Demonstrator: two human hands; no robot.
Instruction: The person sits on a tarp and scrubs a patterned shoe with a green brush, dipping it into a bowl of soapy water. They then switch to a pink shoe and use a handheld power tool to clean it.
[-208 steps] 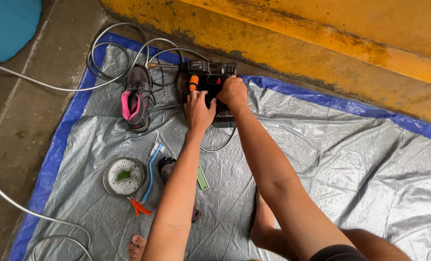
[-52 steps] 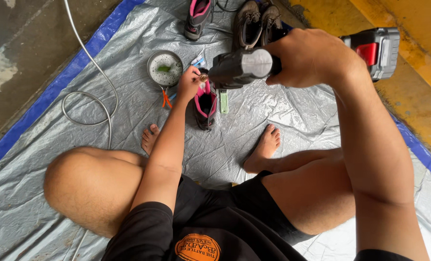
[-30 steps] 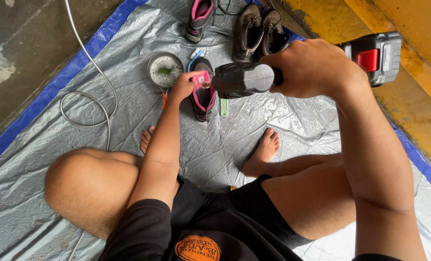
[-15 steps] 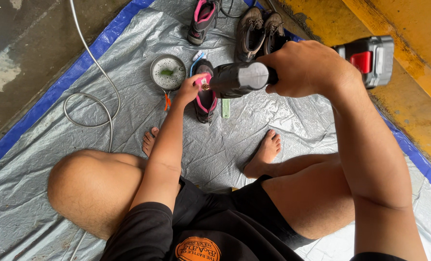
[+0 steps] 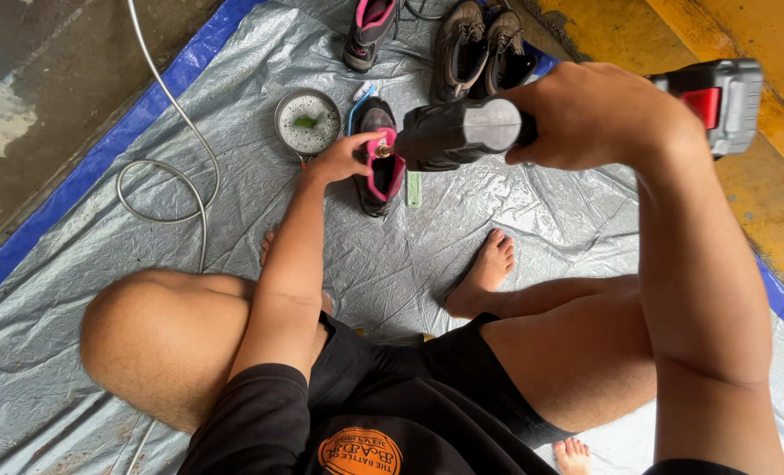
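My right hand (image 5: 598, 114) grips a black cordless drill (image 5: 462, 134) with a red and grey battery block (image 5: 717, 97), held level above the tarp with its nose pointing left. My left hand (image 5: 343, 158) reaches forward, its fingertips pinched at the drill's tip (image 5: 380, 151); what is in them is too small to tell. Right below lies a black shoe with a pink lining (image 5: 379, 171). I sit on the grey tarp (image 5: 102, 237) with bare legs folded.
A round metal dish with a green scrap (image 5: 308, 120) sits left of the shoe, a blue-handled brush (image 5: 361, 97) beside it. Another pink-lined shoe (image 5: 370, 31) and a brown pair (image 5: 484, 44) lie farther off. A white hose (image 5: 167, 167) loops at left; a yellow wall (image 5: 752, 35) stands at right.
Since 6.9 s ago I have lifted the drill off the tarp. Over the last second my left hand rose from the pink-lined shoe to the drill's tip.
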